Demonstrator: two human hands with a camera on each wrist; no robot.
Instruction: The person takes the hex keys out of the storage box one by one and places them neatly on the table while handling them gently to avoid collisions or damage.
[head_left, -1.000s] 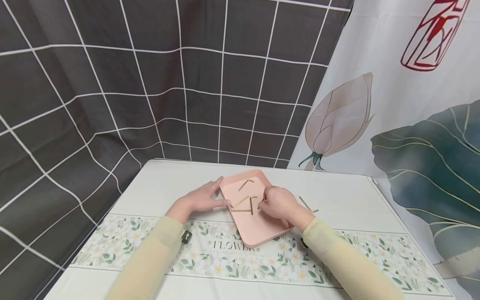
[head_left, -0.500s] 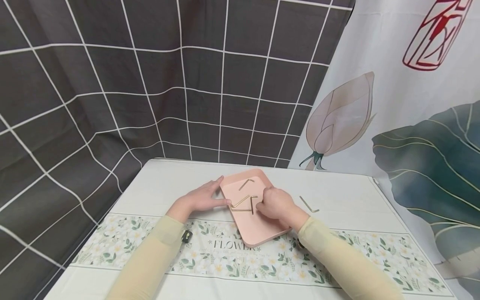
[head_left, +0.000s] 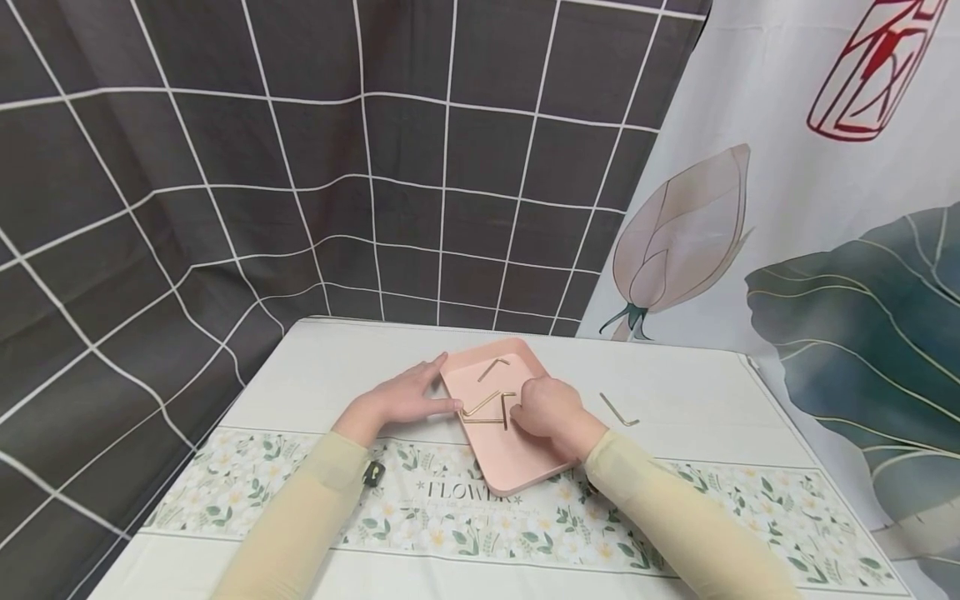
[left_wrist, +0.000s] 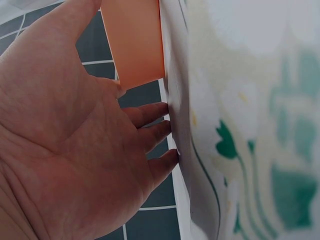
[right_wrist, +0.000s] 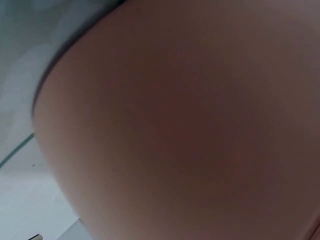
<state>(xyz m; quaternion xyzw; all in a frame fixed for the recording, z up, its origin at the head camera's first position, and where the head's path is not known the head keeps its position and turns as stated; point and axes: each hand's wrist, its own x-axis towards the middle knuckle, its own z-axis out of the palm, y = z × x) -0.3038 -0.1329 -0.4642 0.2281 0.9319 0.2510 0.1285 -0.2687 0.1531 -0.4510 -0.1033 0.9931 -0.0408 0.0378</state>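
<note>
In the head view a pink rectangular tray (head_left: pixel 517 462) lies at an angle on the table, with several bronze L-shaped hex keys (head_left: pixel 504 412) inside. My left hand (head_left: pixel 405 396) rests at the tray's left side, fingers and thumb extended; thumb and index finger touch its rim. The left wrist view shows this left hand (left_wrist: pixel 75 135) beside the tray's outer wall (left_wrist: pixel 135 45), other fingertips against the tablecloth. My right hand (head_left: pixel 551 408) is over the tray's right half, fingers curled down on a hex key they now hide. The right wrist view is mostly blurred skin.
Another hex key (head_left: pixel 618 410) lies on the white tablecloth (head_left: pixel 705 400) right of the tray. A floral printed band (head_left: pixel 435 533) crosses the cloth in front. A dark checked curtain (head_left: pixel 405 217) hangs behind the table, and a white printed curtain (head_left: pixel 682 233) at the right.
My right hand and forearm have shifted slightly left, and the hex key glimpsed at its fingers a second ago is now hidden. The left hand and tray stay put.
</note>
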